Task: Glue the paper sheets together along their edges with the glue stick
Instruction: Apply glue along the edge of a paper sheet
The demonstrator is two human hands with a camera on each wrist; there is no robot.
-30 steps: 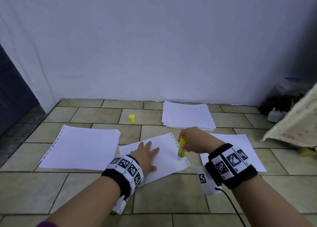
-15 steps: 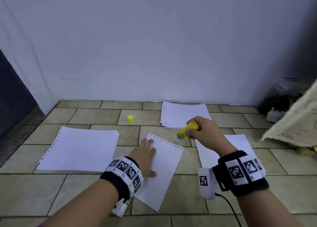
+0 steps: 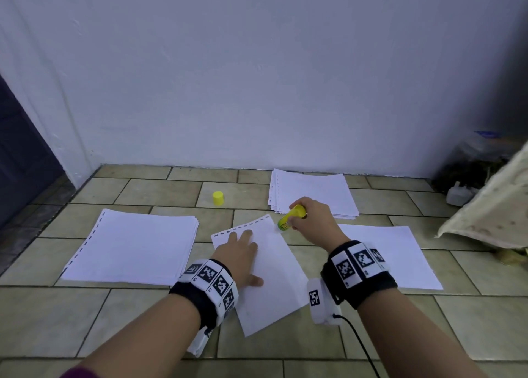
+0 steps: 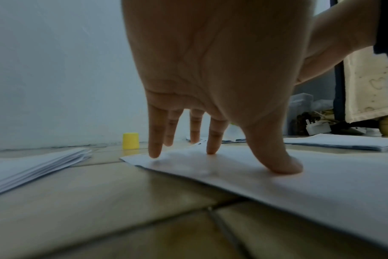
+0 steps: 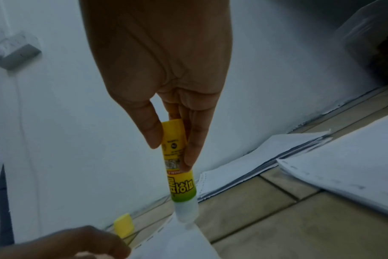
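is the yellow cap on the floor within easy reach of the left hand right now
Probably yes. The yellow cap stands on bare tile just beyond the left hand, with nothing between them. But that hand is pressing the sheet flat while the glue stick works its corner, so it would have to let go.

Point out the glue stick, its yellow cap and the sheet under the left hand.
glue stick (image 5: 181,182): right wrist view, on the printed label of the tube.
yellow cap (image 3: 218,198): head view, on its side wall.
sheet (image 3: 274,286): head view, on the bare middle.
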